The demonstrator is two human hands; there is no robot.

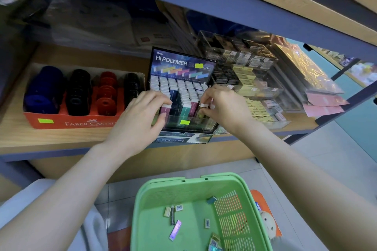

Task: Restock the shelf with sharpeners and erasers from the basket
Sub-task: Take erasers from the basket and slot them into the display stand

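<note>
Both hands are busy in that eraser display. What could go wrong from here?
The eraser display sits at the shelf edge; a firm push from the left hand, which grips a maroon eraser, might shift or tip it. The small eraser pinched in the right hand could slip and miss the green basket below. The rows look tightly packed, so forcing one in may dislodge neighbours.
</note>
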